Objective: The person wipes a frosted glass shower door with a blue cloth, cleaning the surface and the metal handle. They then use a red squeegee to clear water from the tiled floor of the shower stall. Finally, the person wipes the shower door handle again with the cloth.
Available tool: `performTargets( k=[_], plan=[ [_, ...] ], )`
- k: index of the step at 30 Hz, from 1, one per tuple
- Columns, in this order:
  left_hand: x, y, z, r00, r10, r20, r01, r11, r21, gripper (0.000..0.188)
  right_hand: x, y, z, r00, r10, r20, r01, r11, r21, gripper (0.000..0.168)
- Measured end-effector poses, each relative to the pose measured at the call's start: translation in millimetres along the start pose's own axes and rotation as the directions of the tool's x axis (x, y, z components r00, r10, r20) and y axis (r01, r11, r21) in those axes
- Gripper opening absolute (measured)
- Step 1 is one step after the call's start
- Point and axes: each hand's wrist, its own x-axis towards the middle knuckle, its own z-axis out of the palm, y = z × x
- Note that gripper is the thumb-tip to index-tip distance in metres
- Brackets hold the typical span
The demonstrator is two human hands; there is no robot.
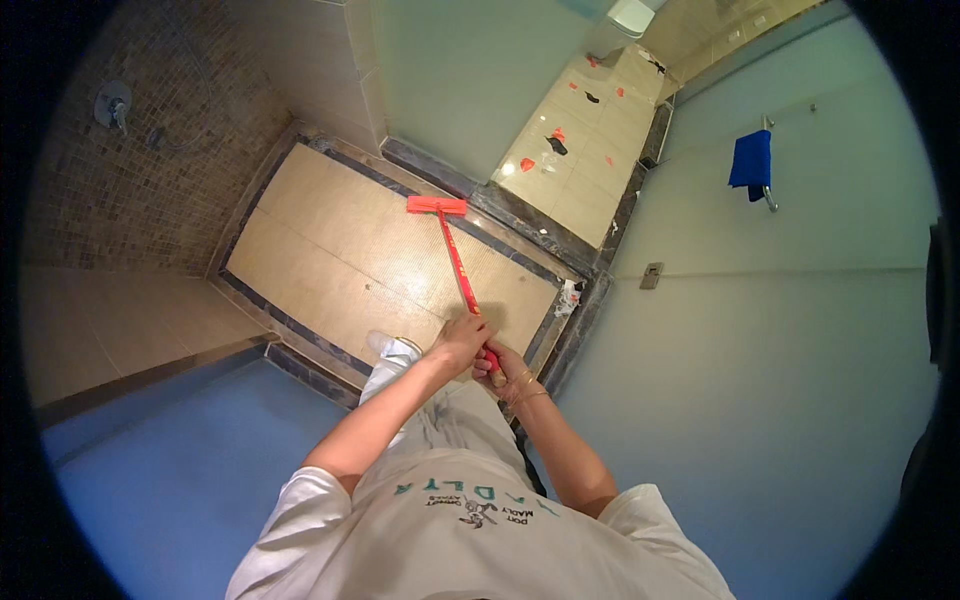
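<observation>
A long-handled floor cleaning tool, squeegee-like, has a red handle (457,262) and a narrow red crosswise head (436,205). My left hand (459,343) wraps around the upper part of the handle. Close below it, my right hand (508,373) grips the handle near its end, where a wooden-coloured tip shows. The head lies at the far dark border of the beige shower floor (337,217), slanting away from me. Whether its edge touches the floor is hard to tell.
Orange and black scraps (556,144) lie on the tiles beyond the raised dark stone sill (536,217). Crumpled white litter (568,298) sits at the right corner. Frosted glass panels (750,337) stand close by, one with a blue towel (750,161) on its handle.
</observation>
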Motion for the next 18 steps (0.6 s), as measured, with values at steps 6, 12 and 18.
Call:
performTargets(
  k=[6, 12, 18],
  plan=[
    [30.2, 23.2, 152.1, 0.895, 0.331, 0.299, -0.44, 0.766, 0.468, 0.018, -106.6, -23.8, -90.0, 0.988, -0.091, -0.124, 0.065, 0.978, -0.198, 0.021],
    [12.1, 84.4, 277.3, 0.791, 0.544, 0.281, -0.612, 0.716, 0.336, 0.01, -224.3, -25.3, -178.1, 0.887, -0.199, -0.417, -0.086, 0.816, -0.572, 0.021],
    [18.4, 67.2, 291.7, 0.877, 0.372, 0.304, -0.466, 0.811, 0.353, 0.008, -199.0, -25.1, -180.2, 0.907, -0.173, -0.384, -0.063, 0.846, -0.53, 0.013]
  ],
)
